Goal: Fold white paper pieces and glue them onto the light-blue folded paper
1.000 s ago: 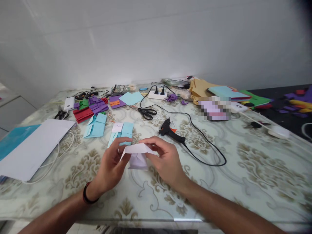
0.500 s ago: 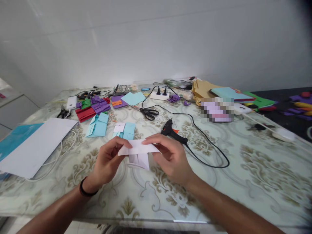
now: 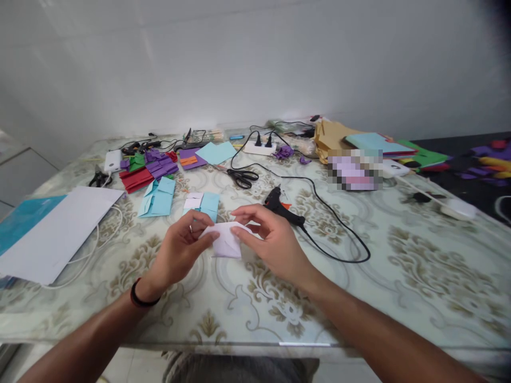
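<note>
The left hand [image 3: 181, 247] and right hand [image 3: 279, 247] each pinch one side of the folded white paper [image 3: 227, 246] between thumb and fingers. The paper is located above the near-middle part of the patterned tabletop [image 3: 351, 298]. A light-blue folded piece [image 3: 209, 204] lies just beyond the left hand. The black glue gun [image 3: 284, 208] lies just beyond the right hand; the scissors [image 3: 242, 178] lie farther back.

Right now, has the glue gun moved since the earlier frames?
No: the glue gun keeps its place against the power strip and scissors; the whole view shifted slightly.
</note>
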The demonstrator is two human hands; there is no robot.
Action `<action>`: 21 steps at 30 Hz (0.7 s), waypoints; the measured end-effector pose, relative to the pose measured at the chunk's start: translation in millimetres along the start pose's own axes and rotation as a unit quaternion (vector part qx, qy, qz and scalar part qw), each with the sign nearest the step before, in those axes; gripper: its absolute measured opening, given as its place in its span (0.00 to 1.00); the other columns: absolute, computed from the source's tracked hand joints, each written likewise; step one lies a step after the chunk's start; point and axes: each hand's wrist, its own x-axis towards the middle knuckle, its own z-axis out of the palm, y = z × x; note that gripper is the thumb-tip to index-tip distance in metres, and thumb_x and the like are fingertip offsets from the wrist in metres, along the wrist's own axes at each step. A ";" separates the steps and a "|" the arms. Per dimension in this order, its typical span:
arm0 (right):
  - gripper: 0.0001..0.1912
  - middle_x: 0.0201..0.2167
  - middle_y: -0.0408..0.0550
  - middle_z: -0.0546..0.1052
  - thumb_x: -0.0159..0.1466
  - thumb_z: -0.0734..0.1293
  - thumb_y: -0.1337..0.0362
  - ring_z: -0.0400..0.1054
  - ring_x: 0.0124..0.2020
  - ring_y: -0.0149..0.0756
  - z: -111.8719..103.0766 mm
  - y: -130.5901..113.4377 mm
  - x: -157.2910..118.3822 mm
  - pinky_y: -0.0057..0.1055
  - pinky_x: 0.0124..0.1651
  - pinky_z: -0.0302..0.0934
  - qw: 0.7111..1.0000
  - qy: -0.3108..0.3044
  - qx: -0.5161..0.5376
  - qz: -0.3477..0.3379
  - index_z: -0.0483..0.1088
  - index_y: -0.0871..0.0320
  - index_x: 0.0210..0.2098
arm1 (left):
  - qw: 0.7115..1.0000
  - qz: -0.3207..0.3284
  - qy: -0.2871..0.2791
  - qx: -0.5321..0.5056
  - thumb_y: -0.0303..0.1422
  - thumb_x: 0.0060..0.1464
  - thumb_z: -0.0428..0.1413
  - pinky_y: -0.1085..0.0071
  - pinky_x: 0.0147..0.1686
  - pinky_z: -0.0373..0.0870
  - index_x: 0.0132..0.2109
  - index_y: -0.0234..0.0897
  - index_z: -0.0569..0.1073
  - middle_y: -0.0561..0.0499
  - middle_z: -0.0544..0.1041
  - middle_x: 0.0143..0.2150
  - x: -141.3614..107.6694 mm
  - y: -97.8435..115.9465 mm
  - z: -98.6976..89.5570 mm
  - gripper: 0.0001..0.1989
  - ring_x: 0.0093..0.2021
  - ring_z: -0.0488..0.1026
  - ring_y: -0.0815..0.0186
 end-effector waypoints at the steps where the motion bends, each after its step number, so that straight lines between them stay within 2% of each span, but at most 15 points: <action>1: 0.12 0.41 0.46 0.81 0.63 0.72 0.63 0.75 0.41 0.36 -0.8 1.6 0.9 0.33 0.43 0.68 1.000 -0.007 0.005 0.016 0.78 0.53 0.47 | 1.000 -0.012 -0.003 -0.006 0.35 0.57 0.67 0.78 0.27 0.66 0.44 0.38 0.74 0.56 0.77 0.28 0.1 -0.9 -0.8 0.12 0.28 0.72 0.71; 4: 0.10 0.35 0.45 0.81 0.64 0.72 0.58 0.74 0.36 0.35 -2.7 4.2 4.1 0.33 0.40 0.66 0.997 -0.052 -0.002 0.054 0.79 0.56 0.42 | 0.999 -0.036 -0.008 0.002 0.36 0.57 0.68 0.76 0.31 0.71 0.49 0.38 0.75 0.53 0.82 0.32 -0.1 -2.3 -3.8 0.16 0.33 0.77 0.67; 7: 0.10 0.32 0.45 0.81 0.64 0.71 0.56 0.72 0.33 0.35 -2.6 2.8 5.6 0.33 0.38 0.65 0.994 -0.078 -0.018 0.070 0.78 0.58 0.35 | 0.997 -0.059 -0.017 0.037 0.38 0.57 0.68 0.74 0.34 0.74 0.49 0.37 0.78 0.50 0.84 0.35 0.2 -2.6 -5.9 0.16 0.36 0.80 0.65; 11: 0.10 0.31 0.45 0.82 0.63 0.72 0.57 0.72 0.31 0.35 -1.8 0.0 4.2 0.32 0.35 0.63 0.993 -0.077 -0.023 0.081 0.79 0.57 0.33 | 0.991 -0.086 -0.018 0.097 0.42 0.58 0.66 0.75 0.33 0.74 0.41 0.36 0.83 0.50 0.85 0.34 1.8 -0.9 -7.2 0.13 0.34 0.78 0.67; 13: 0.10 0.29 0.45 0.82 0.63 0.73 0.57 0.71 0.28 0.35 -2.5 0.0 3.6 0.31 0.32 0.61 0.993 -0.071 -0.023 0.092 0.80 0.57 0.33 | 0.990 -0.092 -0.011 0.108 0.43 0.58 0.66 0.75 0.34 0.76 0.41 0.36 0.84 0.50 0.84 0.33 2.5 0.4 -7.6 0.14 0.33 0.78 0.67; 21: 0.11 0.24 0.44 0.78 0.63 0.72 0.56 0.69 0.26 0.33 -5.7 1.4 5.6 0.30 0.30 0.59 0.994 -0.071 0.018 0.083 0.80 0.58 0.30 | 0.994 -0.084 -0.019 0.062 0.45 0.59 0.64 0.71 0.40 0.82 0.40 0.36 0.83 0.51 0.81 0.34 2.1 4.9 -7.5 0.15 0.37 0.78 0.66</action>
